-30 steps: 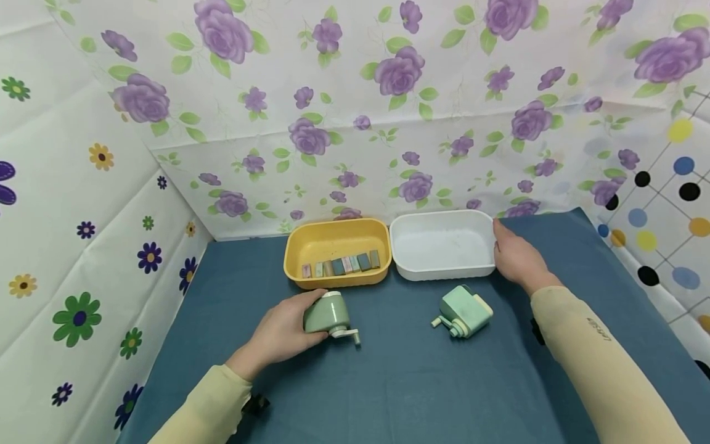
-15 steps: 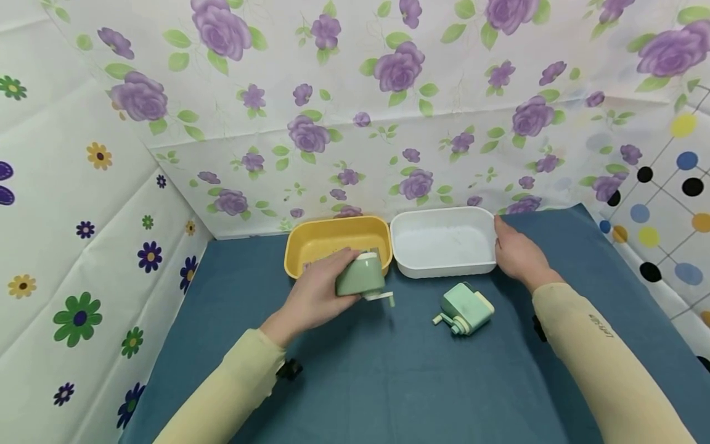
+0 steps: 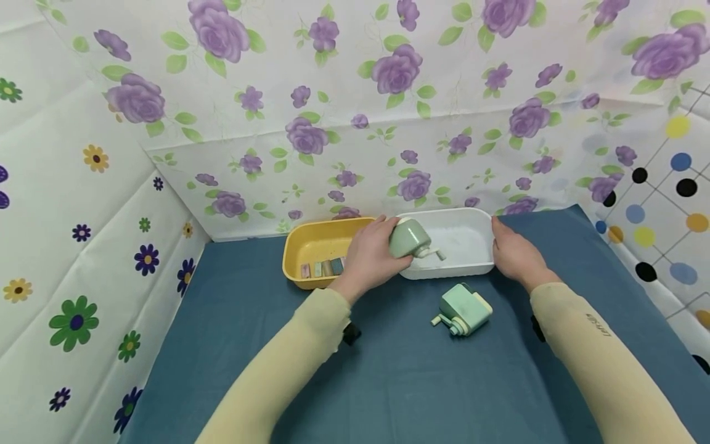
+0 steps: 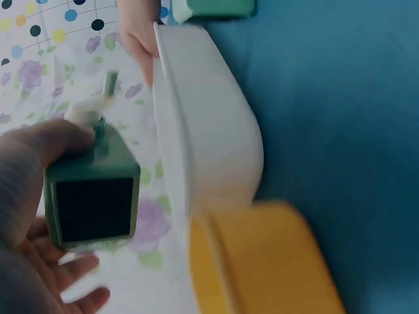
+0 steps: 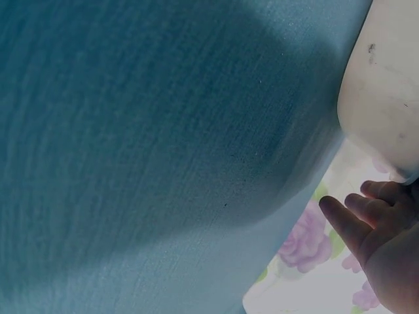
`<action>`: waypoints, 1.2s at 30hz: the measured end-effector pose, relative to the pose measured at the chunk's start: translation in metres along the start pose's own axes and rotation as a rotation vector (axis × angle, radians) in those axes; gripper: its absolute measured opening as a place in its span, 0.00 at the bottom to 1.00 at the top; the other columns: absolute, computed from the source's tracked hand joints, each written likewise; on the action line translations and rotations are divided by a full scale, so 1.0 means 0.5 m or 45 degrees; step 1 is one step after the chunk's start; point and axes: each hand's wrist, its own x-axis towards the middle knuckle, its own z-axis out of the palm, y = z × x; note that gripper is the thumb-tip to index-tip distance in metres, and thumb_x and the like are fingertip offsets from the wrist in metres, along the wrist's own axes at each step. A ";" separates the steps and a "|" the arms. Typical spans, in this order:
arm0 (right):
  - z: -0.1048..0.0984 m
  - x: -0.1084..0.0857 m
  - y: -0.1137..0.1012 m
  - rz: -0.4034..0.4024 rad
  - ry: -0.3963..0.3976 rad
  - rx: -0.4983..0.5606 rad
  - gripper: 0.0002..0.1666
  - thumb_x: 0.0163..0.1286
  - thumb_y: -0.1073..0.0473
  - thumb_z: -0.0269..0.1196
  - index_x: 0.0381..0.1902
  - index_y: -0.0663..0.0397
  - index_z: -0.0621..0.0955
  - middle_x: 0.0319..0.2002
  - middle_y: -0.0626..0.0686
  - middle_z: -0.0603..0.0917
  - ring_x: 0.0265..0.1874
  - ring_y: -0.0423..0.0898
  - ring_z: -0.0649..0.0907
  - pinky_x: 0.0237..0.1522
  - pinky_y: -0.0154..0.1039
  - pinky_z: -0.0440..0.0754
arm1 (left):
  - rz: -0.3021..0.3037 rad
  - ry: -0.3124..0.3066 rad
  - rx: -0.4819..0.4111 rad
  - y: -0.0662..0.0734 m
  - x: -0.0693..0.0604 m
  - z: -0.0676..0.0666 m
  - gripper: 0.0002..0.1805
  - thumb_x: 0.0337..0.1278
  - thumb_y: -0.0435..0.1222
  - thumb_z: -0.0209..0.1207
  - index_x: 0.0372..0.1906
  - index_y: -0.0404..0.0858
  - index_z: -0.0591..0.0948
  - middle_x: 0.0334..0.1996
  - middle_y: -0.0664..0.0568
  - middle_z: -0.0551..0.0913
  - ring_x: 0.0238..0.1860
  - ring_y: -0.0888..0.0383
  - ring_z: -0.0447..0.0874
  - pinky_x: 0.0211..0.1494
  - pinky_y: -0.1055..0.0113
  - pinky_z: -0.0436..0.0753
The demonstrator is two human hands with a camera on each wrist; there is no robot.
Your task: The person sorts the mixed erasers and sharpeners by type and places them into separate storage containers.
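Note:
My left hand (image 3: 377, 253) grips a green crank pencil sharpener (image 3: 409, 238) above the left end of a white plastic bin (image 3: 449, 270). In the left wrist view, my thumb lies across the sharpener (image 4: 95, 206), whose dark rectangular face points to the camera; some fingers stand clear below it. At the bin's right end, my right hand (image 3: 517, 254) rests against the rim. In the right wrist view its visible fingers (image 5: 350, 222) are fairly straight beside the bin; the thumb is hidden. A second, mint-green crank sharpener (image 3: 466, 310) lies on the table in front of the bin.
A yellow bin (image 3: 294, 271) adjoins the white one on the left and holds several small eraser-like blocks (image 3: 327, 268), partly hidden by my left hand. Dark blue cloth (image 3: 421, 382) covers the table. Floral sheeting (image 3: 355, 160) rises behind the bins.
My left hand has carried the sharpener up and to the right, from in front of the yellow bin to over the white bin. My right hand has stayed at the white bin's end.

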 end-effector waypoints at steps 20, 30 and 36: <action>-0.008 -0.005 -0.006 -0.005 -0.007 -0.013 0.38 0.86 0.61 0.38 0.85 0.70 0.41 0.83 0.74 0.50 0.79 0.73 0.57 0.78 0.71 0.58 | -0.333 -0.107 0.590 0.116 0.106 0.165 0.38 0.64 0.66 0.63 0.71 0.49 0.81 0.55 0.48 0.90 0.82 0.42 0.62 0.87 0.48 0.51; -0.006 -0.004 -0.003 -0.006 -0.003 -0.013 0.38 0.87 0.60 0.35 0.86 0.69 0.41 0.83 0.73 0.49 0.80 0.73 0.56 0.78 0.70 0.57 | -0.403 -0.253 0.672 0.116 0.106 0.186 0.29 0.71 0.67 0.57 0.44 0.48 0.92 0.43 0.52 0.91 0.81 0.40 0.63 0.86 0.48 0.51; -0.005 -0.005 -0.006 -0.001 -0.010 -0.003 0.38 0.87 0.60 0.35 0.86 0.69 0.41 0.84 0.73 0.49 0.80 0.73 0.56 0.79 0.69 0.56 | -0.350 -0.333 0.654 0.110 0.110 0.192 0.33 0.78 0.64 0.52 0.72 0.49 0.82 0.73 0.50 0.78 0.85 0.46 0.52 0.87 0.48 0.48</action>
